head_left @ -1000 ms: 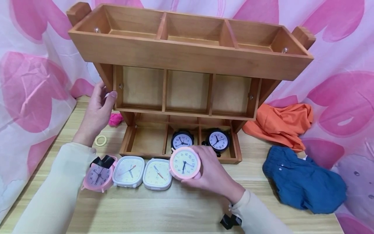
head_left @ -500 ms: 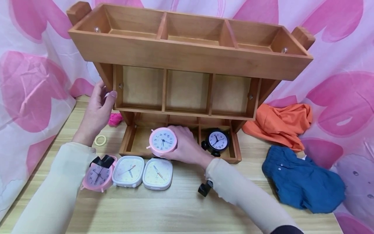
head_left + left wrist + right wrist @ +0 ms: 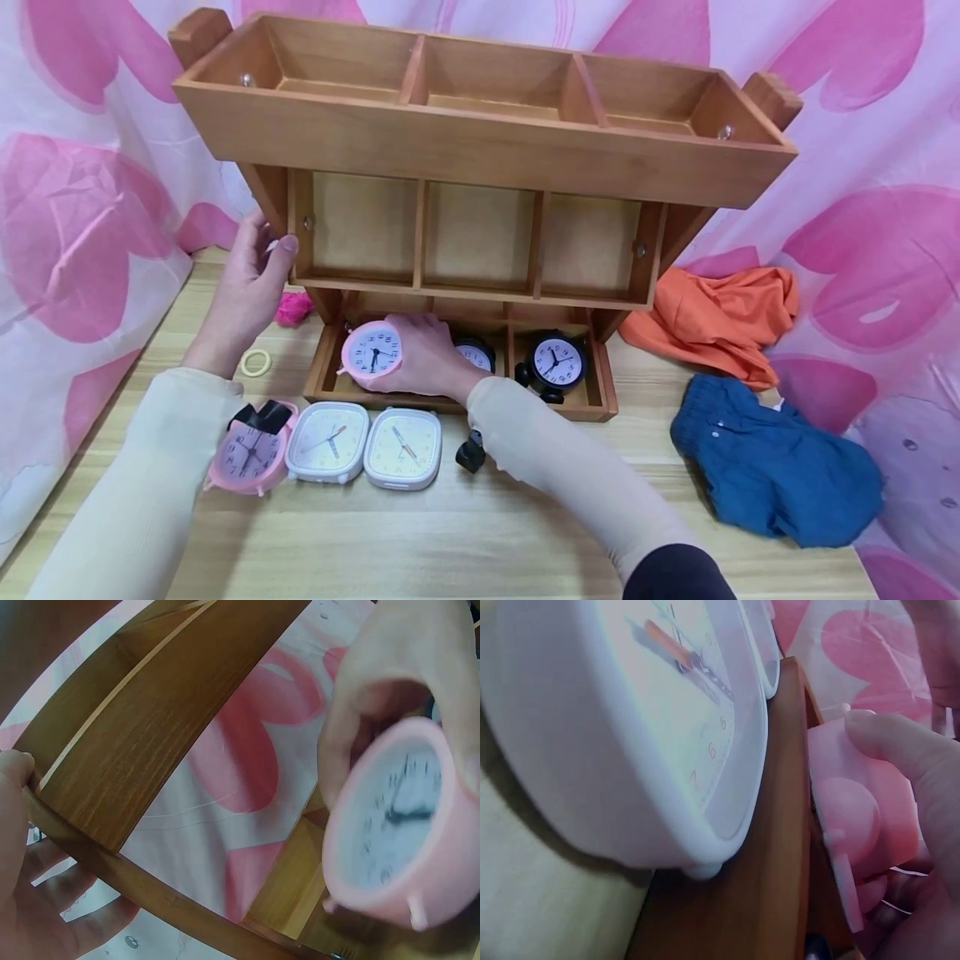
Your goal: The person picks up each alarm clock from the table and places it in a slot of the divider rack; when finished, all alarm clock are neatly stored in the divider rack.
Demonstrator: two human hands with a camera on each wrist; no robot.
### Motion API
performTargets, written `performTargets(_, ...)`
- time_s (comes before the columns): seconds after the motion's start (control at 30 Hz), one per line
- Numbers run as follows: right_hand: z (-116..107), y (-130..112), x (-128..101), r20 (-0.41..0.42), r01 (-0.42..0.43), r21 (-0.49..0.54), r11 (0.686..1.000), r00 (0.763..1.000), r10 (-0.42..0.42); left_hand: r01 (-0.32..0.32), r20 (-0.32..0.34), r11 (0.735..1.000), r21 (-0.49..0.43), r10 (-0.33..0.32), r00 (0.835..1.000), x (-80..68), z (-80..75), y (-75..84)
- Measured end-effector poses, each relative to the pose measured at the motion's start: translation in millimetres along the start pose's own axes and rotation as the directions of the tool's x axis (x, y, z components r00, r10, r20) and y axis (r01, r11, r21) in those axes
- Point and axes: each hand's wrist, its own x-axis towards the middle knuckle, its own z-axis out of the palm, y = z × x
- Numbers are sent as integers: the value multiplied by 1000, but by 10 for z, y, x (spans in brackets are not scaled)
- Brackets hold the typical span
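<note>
My right hand holds a round pink alarm clock at the lowest tier's left compartment, face tilted up. In the left wrist view the clock's face and small feet show between thumb and fingers. My left hand grips the left side of the three-tier wooden rack, its fingers curled round the side board. A black alarm clock, partly hidden by my right hand, sits in the lowest tier's middle compartment. Another black alarm clock occupies the right one.
Before the rack, a second pink alarm clock and two white square clocks lie in a row. An orange cloth and blue shorts lie at right. Pink yarn and a yellow ring are at left.
My right hand has carried the pink alarm clock from the front of the rack leftward into the lowest tier's left compartment area. The left hand stays on the rack's side.
</note>
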Motion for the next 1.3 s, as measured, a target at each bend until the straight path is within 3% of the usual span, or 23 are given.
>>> performTargets(0.37, 90, -201, 208, 110, -55, -242, 969, 990, 84, 51, 28, 998, 34, -52, 998, 1, -23, -18)
performTargets(0.53, 75, -239, 231, 148, -77, -280, 957, 982, 122, 61, 28, 998, 32, -62, 998, -9, -24, -20)
performTargets(0.63, 56, -253, 232, 190, -74, -262, 962, 974, 127, 62, 29, 997, 36, -63, 998, -9, -25, -17)
performTargets(0.9, 18, -248, 212, 241, -34, -67, 997, 969, 50, 50, 29, 998, 40, -51, 998, -5, -24, -16)
performTargets(1.17, 11, -171, 121, 282, -12, -72, 997, 959, 32, 56, 35, 997, 54, -58, 998, -10, -23, -4)
performTargets(1.3, -56, -145, 68, 263, -2, -41, 999, 965, 13, 57, 34, 997, 58, -59, 998, -7, -13, 6)
